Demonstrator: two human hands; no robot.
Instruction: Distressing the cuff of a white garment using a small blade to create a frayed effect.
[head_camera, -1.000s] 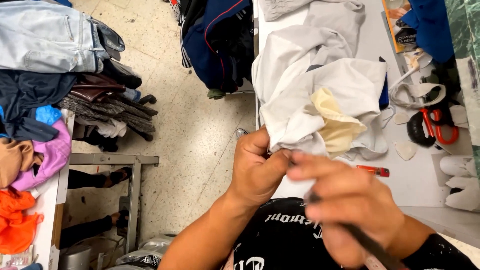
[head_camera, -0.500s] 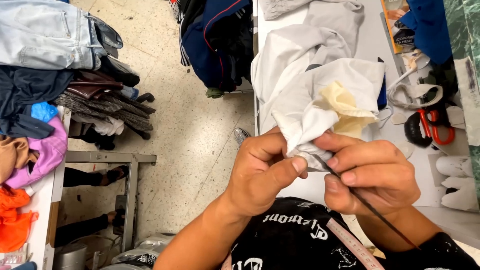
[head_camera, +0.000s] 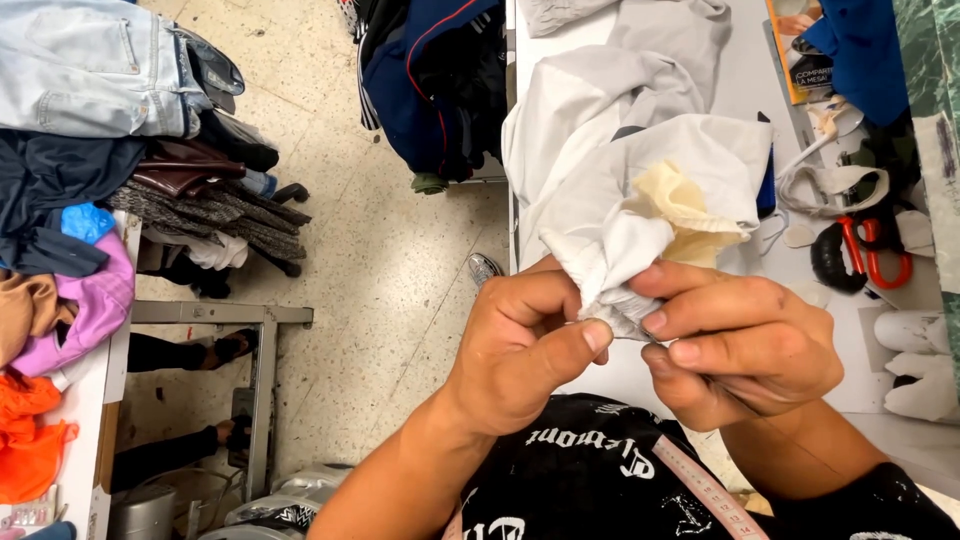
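Since the earlier frame the right hand (head_camera: 745, 345) has drawn in closer, meeting the left hand (head_camera: 525, 345) at a folded corner of the white cloth (head_camera: 640, 190). Both hands pinch that corner between thumb and fingers, above the table (head_camera: 740, 80) edge. Red-handled scissors (head_camera: 865, 255) lie to the right; an orange-edged booklet (head_camera: 795, 50) sits at the table's far end.

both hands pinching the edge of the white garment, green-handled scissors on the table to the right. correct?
Not quite: the scissors have red handles, not green. The head view shows them lying on the table to the right. The rest holds: the left hand and right hand both pinch the edge of the white garment.
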